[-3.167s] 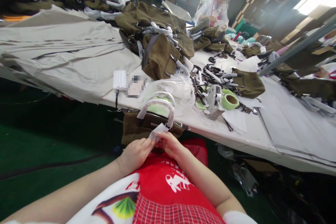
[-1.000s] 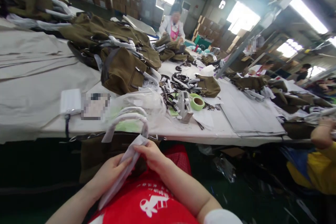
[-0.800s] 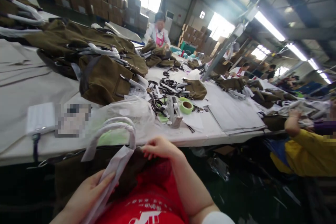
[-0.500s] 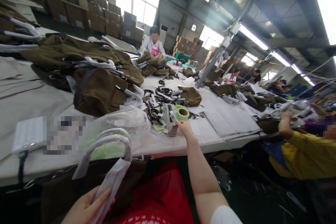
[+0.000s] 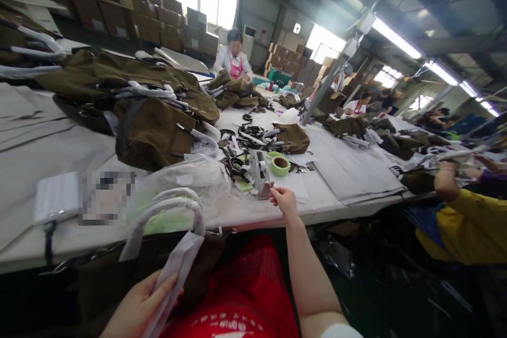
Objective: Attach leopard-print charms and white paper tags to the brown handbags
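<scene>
In the lower left of the frame, the left hand [image 5: 144, 301] is closed around a long, flat strip of white paper-like wrapping [image 5: 180, 261], thumb on top. The strip slants up to the foot of an arched, white-wrapped handle [image 5: 197, 216] on a dark brown fabric bag [image 5: 106, 280], which is at the table edge, lower left of centre. Right of centre, the right hand [image 5: 282, 200] has its fingers curled and thumb near forefinger at the front end of a grey metal tape dispenser [image 5: 259, 171]; I cannot tell whether they are pinched shut or hold any tape. Just beside the dispenser sits a pale green roll of tape [image 5: 281, 171]. Crumpled clear plastic sheeting [image 5: 194, 174] lies left of it, and olive-brown fabric bags [image 5: 154, 134] are heaped in the left half of the frame
</scene>
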Action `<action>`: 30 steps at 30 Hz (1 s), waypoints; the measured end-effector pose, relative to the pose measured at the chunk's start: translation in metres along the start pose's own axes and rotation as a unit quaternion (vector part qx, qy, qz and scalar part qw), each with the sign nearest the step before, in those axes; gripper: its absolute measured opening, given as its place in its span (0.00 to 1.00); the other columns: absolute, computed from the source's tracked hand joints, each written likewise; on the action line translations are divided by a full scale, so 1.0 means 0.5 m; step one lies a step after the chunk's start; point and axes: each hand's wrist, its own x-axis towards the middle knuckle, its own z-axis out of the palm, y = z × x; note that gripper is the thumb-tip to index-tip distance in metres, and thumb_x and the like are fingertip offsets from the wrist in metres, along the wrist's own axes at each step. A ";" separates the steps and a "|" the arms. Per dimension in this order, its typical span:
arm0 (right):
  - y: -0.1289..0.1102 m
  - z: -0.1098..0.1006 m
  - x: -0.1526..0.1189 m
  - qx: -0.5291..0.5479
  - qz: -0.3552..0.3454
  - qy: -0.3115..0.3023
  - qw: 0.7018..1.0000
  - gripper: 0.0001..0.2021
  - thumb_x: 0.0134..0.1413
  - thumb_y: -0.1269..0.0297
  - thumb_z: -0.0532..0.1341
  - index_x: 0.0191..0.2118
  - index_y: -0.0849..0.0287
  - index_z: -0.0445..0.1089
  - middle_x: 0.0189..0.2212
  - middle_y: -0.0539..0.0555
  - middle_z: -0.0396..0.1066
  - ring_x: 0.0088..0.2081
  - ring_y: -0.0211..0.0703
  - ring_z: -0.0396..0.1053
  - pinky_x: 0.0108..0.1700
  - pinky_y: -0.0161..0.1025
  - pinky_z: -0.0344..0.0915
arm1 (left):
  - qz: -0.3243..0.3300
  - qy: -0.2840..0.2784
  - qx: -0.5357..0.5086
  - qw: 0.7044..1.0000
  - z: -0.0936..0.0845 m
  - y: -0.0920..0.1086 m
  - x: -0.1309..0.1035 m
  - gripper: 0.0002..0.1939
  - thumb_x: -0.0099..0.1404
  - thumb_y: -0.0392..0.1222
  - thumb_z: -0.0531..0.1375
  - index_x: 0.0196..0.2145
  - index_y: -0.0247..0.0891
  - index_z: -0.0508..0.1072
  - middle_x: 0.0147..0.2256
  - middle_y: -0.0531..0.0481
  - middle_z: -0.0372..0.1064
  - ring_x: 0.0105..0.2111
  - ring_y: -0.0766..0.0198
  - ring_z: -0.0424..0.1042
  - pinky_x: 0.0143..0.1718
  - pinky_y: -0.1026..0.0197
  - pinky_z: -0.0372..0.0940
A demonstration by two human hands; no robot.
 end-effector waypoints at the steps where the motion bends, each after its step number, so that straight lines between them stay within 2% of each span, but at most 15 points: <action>1: 0.004 0.001 -0.001 0.000 0.012 -0.003 1.000 0.14 0.44 0.55 0.64 0.27 0.63 0.73 0.23 0.56 0.76 0.20 0.39 0.70 0.21 0.31 0.63 | 0.000 0.002 0.001 1.000 0.001 0.001 0.000 0.35 0.45 0.74 0.61 0.32 0.37 0.75 0.28 0.45 0.78 0.31 0.52 0.76 0.34 0.59 0.69; 7: 0.013 -0.018 0.008 -0.033 0.053 -0.008 0.998 0.09 0.42 0.60 0.66 0.25 0.62 0.72 0.20 0.55 0.75 0.20 0.38 0.71 0.21 0.30 0.63 | 0.015 0.023 0.012 1.000 0.013 0.026 -0.021 0.29 0.51 0.67 0.61 0.33 0.35 0.75 0.28 0.44 0.78 0.27 0.56 0.74 0.28 0.61 0.66; 11: 0.007 -0.015 -0.029 -0.039 0.070 -0.050 0.996 0.11 0.40 0.59 0.67 0.25 0.63 0.72 0.20 0.55 0.74 0.18 0.36 0.67 0.20 0.31 0.63 | 0.018 0.019 -0.013 1.000 0.019 0.031 -0.028 0.25 0.52 0.62 0.61 0.33 0.35 0.74 0.27 0.44 0.77 0.25 0.57 0.73 0.27 0.60 0.65; 14: -0.013 0.015 -0.109 0.022 0.063 -0.163 0.984 0.15 0.40 0.54 0.68 0.27 0.63 0.73 0.22 0.54 0.75 0.18 0.33 0.65 0.21 0.30 0.62 | 0.020 0.022 -0.018 0.999 0.019 0.026 -0.027 0.23 0.54 0.60 0.60 0.32 0.35 0.73 0.27 0.45 0.77 0.24 0.58 0.72 0.25 0.61 0.64; 17: -0.044 0.067 -0.212 0.105 0.080 -0.320 0.938 0.17 0.41 0.51 0.69 0.27 0.62 0.73 0.22 0.52 0.74 0.17 0.31 0.63 0.20 0.29 0.59 | 0.027 0.015 -0.010 0.999 0.019 0.022 -0.025 0.22 0.55 0.59 0.60 0.33 0.35 0.73 0.27 0.47 0.77 0.24 0.59 0.72 0.25 0.62 0.64; 21: -0.075 0.143 -0.315 0.122 0.102 -0.453 0.877 0.17 0.45 0.51 0.68 0.28 0.62 0.72 0.22 0.52 0.74 0.16 0.30 0.62 0.19 0.28 0.56 | 0.042 0.014 0.025 0.999 0.019 0.023 -0.024 0.21 0.58 0.58 0.59 0.33 0.35 0.75 0.28 0.47 0.77 0.25 0.58 0.72 0.27 0.61 0.64; 24: -0.081 0.184 -0.351 0.089 0.085 -0.504 0.855 0.17 0.47 0.51 0.67 0.26 0.62 0.71 0.22 0.52 0.74 0.17 0.30 0.62 0.20 0.29 0.56 | 0.065 0.012 0.063 0.996 0.020 0.027 -0.029 0.20 0.59 0.55 0.58 0.35 0.35 0.77 0.30 0.47 0.78 0.29 0.56 0.74 0.31 0.61 0.65; 30: -0.082 0.214 -0.366 0.001 0.050 -0.494 0.868 0.13 0.48 0.56 0.66 0.25 0.62 0.72 0.19 0.50 0.72 0.16 0.31 0.61 0.19 0.29 0.55 | 0.094 0.029 0.117 0.988 0.016 0.033 -0.039 0.16 0.60 0.50 0.57 0.34 0.35 0.77 0.31 0.48 0.77 0.32 0.55 0.73 0.33 0.62 0.63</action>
